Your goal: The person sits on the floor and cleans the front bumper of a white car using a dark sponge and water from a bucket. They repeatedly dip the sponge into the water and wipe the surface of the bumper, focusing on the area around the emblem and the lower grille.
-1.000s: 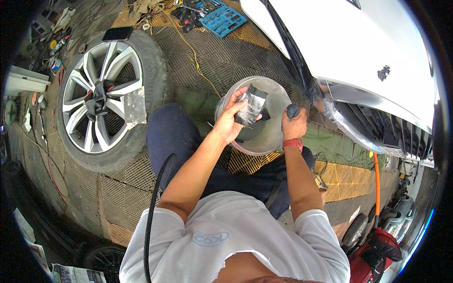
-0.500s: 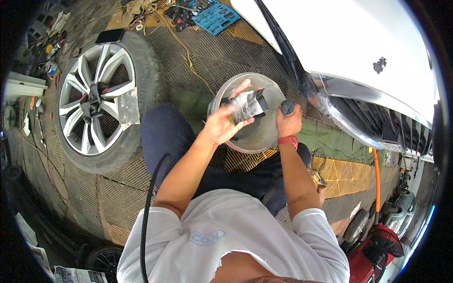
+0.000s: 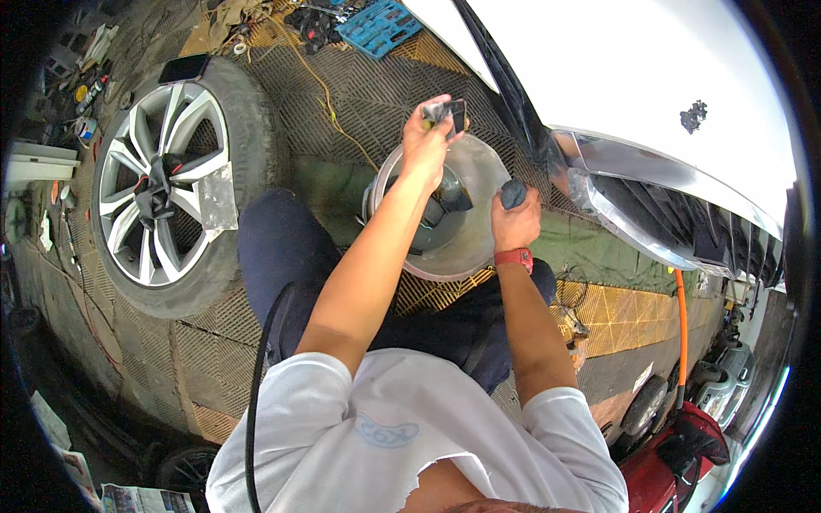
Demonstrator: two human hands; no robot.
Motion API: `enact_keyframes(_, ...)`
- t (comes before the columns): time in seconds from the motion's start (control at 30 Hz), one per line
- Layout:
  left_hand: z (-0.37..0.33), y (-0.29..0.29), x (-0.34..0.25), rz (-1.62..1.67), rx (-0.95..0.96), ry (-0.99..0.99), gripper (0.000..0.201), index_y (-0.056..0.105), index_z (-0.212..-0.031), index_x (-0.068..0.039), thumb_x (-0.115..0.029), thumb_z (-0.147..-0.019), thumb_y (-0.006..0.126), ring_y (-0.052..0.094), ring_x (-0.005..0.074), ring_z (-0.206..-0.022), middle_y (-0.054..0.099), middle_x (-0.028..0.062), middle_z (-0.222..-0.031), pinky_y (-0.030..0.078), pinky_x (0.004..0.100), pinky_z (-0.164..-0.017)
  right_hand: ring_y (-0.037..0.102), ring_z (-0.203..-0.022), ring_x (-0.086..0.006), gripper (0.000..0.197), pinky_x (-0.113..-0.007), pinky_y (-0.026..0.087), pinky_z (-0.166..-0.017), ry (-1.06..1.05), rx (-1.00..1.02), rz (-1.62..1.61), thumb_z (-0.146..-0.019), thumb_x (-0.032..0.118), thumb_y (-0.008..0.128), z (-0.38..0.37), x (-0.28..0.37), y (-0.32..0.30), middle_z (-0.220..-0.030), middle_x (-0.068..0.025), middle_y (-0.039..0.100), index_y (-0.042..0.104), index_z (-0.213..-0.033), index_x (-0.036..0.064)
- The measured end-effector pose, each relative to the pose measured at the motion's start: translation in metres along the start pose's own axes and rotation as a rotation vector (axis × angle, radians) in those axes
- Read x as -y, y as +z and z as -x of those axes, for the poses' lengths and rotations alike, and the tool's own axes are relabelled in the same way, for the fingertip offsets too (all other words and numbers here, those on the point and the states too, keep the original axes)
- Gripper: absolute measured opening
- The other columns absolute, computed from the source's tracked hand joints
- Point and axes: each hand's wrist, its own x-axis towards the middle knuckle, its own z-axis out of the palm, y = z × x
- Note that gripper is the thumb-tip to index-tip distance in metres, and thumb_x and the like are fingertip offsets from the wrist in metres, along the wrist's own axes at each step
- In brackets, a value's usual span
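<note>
My left hand is closed around a black-edged, dusty grey piece with a box-like shape, above the far rim of a translucent bucket. Its exact kind is hard to make out. At the bucket's right rim, my right hand is wrapped round a dark grey, round-ended object; the rest of that object is hidden by the fingers. Inside the bucket lie dark items, partly covered by my left forearm. The bucket stands between my legs.
To the left lies a wheel with a phone, a black cloth and a grey plate on it. A white car body fills the right. Beyond are a blue tool case and yellow cord.
My left hand has moved from over the bucket's middle to its far rim, turning the dusty piece edge-on. The dark items inside the bucket show more. My right hand keeps its hold.
</note>
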Motion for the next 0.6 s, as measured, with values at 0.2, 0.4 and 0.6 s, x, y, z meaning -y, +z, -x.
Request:
enact_keyframes(0.2, -0.066, 0.035, 0.027, -0.291, -0.239, 0.43, 0.015, 0.066, -0.114, -0.01, -0.02, -0.104, 0.074, 0.058, 0.0094, -0.078, 0.065, -0.0025, -0.093, 0.049, 0.0276, -0.072, 0.07, -0.104, -0.0451, 0.056, -0.055, 0.058, -0.086, 0.011, 0.012, 0.005, -0.078, 0.036, 0.084, -0.004, -0.003, 0.002, -0.116, -0.021, 0.07, 0.064, -0.123, 0.0074)
enact_keyframes(0.4, -0.088, 0.045, 0.026, -0.24, -0.204, 0.335, 0.022, 0.064, -0.11, -0.01, -0.025, -0.102, 0.077, 0.057, 0.0107, -0.09, 0.063, -0.0024, -0.096, 0.048, 0.03, -0.083, 0.07, -0.103, -0.0455, 0.055, -0.055, 0.057, -0.086, 0.015, 0.012, -0.014, -0.079, 0.034, 0.084, -0.004, -0.01, 0.006, -0.116, -0.0214, 0.07, 0.064, -0.122, 0.0063)
enact_keyframes(0.6, -0.079, 0.056, 0.046, -0.389, -0.277, 0.48, 0.024, 0.063, -0.109, -0.009, -0.024, -0.1, 0.079, 0.055, 0.0104, -0.094, 0.062, -0.0011, -0.099, 0.047, 0.0294, -0.085, 0.069, -0.102, -0.046, 0.055, -0.055, 0.056, -0.085, -0.028, -0.005, -0.038, -0.079, 0.033, 0.084, -0.004, -0.009, 0.005, -0.114, -0.0216, 0.069, 0.063, -0.122, 0.0063)
